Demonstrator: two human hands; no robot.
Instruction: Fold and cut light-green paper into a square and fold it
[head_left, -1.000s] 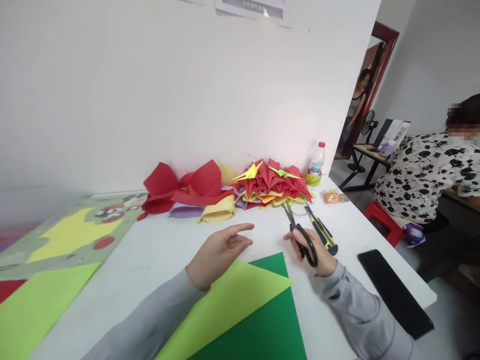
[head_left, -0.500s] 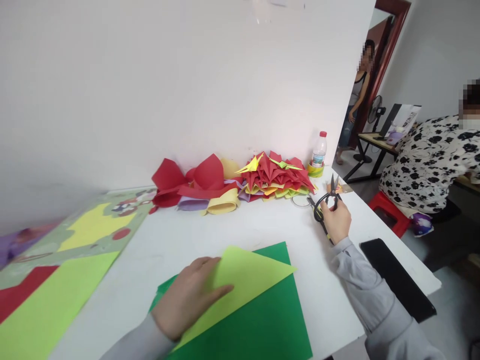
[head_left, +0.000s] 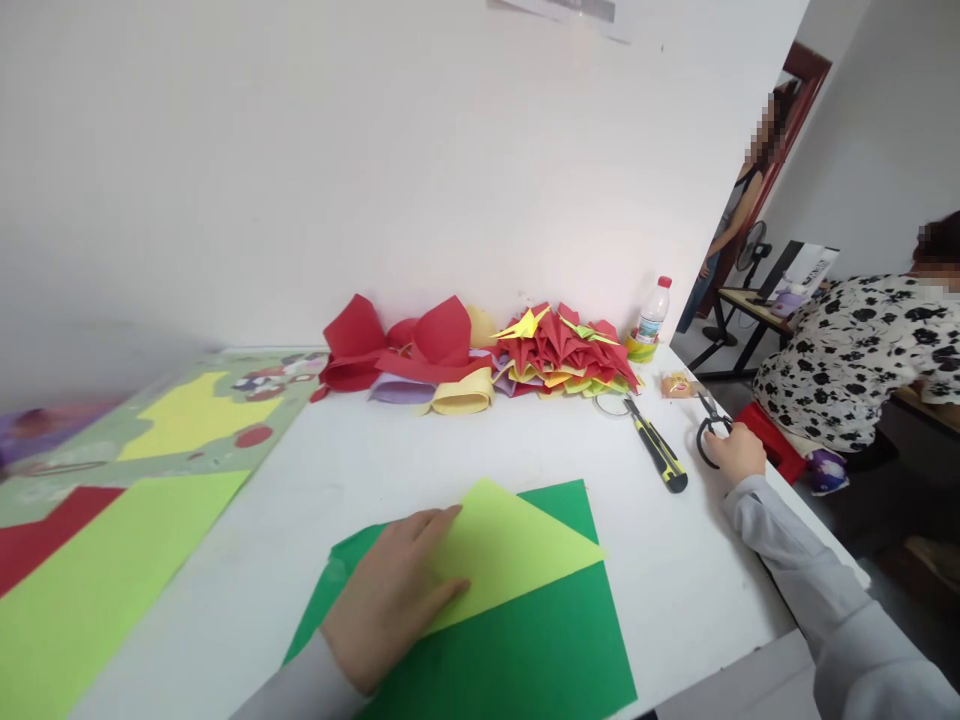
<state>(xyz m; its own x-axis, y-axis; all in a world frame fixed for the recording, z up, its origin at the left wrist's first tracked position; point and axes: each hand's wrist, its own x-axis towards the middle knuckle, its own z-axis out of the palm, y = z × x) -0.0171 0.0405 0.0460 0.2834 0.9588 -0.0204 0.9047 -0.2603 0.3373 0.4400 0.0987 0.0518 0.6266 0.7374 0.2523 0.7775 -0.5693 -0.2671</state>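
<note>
My left hand [head_left: 401, 590] rests flat, thumb and fingers apart, on a folded light-green sheet of paper [head_left: 517, 550]. Beneath that sheet lies dark green paper [head_left: 540, 640] on the white table. At the table's right side my right hand [head_left: 741, 455] is closed on the black-handled scissors [head_left: 712, 425], whose blades point away from me. A yellow-and-black utility knife [head_left: 658, 447] lies to the left of the scissors, apart from them.
Red, purple and yellow folded paper [head_left: 427, 345] and a heap of pointed red origami [head_left: 566, 345] line the wall. A bottle [head_left: 654, 310] stands in a tape roll [head_left: 642, 346]. A patterned mat [head_left: 270, 410] lies left. A person in a flowered top [head_left: 847, 350] sits at right.
My right hand has moved the scissors right and lower, away from the utility knife, which now shows fully. My left hand stays on the light-green paper. The view has shifted slightly.
</note>
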